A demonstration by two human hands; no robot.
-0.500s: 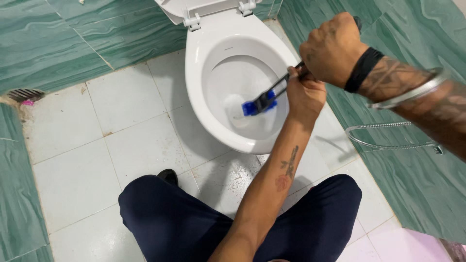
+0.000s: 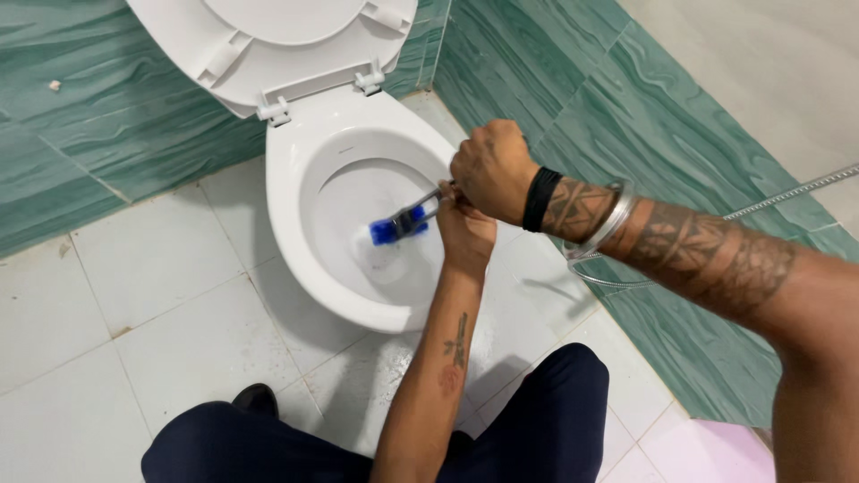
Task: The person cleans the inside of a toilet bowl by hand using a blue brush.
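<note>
Both hands closed on the toilet brush (image 2: 401,224) handle, left hand (image 2: 464,229) low, right hand (image 2: 493,170) above; blue head down inside the white toilet bowl (image 2: 295,241); likely light, stiff plastic, wet and slippery, best held high on the shaft.

This is a bathroom: a white toilet (image 2: 358,224) with raised lid (image 2: 268,36) stands at the far green tiled wall (image 2: 107,116), on a white tiled floor (image 2: 134,295).
</note>
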